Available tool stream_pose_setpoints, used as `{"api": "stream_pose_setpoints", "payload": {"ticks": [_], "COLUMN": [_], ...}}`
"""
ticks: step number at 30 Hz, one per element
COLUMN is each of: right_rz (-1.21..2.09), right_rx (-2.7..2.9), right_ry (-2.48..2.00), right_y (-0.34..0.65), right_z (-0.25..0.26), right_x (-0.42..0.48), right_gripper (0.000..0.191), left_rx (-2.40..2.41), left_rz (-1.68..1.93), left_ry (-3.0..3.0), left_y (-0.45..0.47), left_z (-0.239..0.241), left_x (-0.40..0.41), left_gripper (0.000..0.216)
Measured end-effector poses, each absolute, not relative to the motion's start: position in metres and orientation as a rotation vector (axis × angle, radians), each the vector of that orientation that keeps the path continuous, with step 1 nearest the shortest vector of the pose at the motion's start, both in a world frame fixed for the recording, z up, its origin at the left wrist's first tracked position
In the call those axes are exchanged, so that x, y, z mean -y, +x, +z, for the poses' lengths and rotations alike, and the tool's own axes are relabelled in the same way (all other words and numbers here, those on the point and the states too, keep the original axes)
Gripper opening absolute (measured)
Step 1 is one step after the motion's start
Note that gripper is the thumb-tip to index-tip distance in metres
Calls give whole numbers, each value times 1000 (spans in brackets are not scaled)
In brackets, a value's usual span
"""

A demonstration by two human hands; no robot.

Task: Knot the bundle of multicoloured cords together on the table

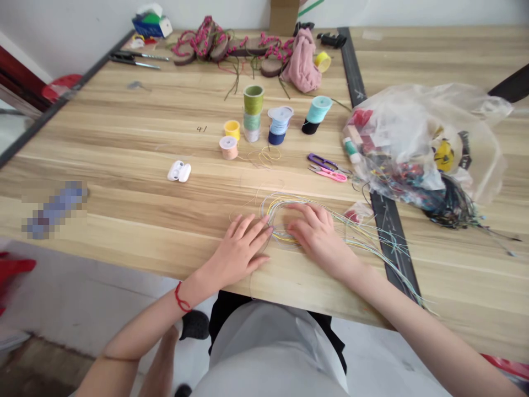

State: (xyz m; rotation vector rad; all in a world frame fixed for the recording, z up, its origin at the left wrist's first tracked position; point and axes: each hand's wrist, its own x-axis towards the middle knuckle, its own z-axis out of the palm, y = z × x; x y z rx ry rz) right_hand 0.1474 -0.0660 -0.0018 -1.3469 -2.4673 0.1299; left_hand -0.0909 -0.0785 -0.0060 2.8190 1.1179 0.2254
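A bundle of long, thin threads [380,237], yellow, pale blue and pale green, lies looped in front of me, with its loose ends trailing right over the dark strip. My left hand [239,249] rests flat at the left bend of the loop, fingers spread and fingertips touching the threads. Over the middle of the bundle is my right hand [320,234], its fingers bent and apart from the thumb; the palm hides part of the threads. Purple snips [322,162] and pink snips [330,174] lie beyond my right hand.
Several thread spools stand ahead, among them a green spool [253,99] and a turquoise spool [319,110]. A white earbud case [179,171] lies left. A clear plastic bag [467,127] of cords sits right. Pink-trimmed braided pieces [248,47] lie at the back.
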Motion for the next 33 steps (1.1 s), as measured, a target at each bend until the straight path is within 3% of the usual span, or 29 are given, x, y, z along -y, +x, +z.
{"api": "stream_pose_setpoints", "payload": {"ticks": [8,15,22,26,33], "right_rz": [235,656,1076,1300,1229], "right_rx": [2481,2356,2336,2220,2078], "right_ry": [-1303,-1308,-1324,-1330,-1323], "right_y": [148,159,208,231,252], "right_z": [3,10,41,64,64], "right_x": [64,67,63,67,69], "right_gripper": [22,17,39,40,36], "left_rx": [-1138,-1141,-1154,-1153,-1149], "left_rz": [202,171,178,189,191], "left_ry": [2869,2879,2870,2879,2877], "left_y": [-89,-89,-90,-90,-89], "left_z": [-6,-7,-7,-7,-7], "left_x": [80,80,81,81,81], "left_gripper": [54,55,53,53,54]}}
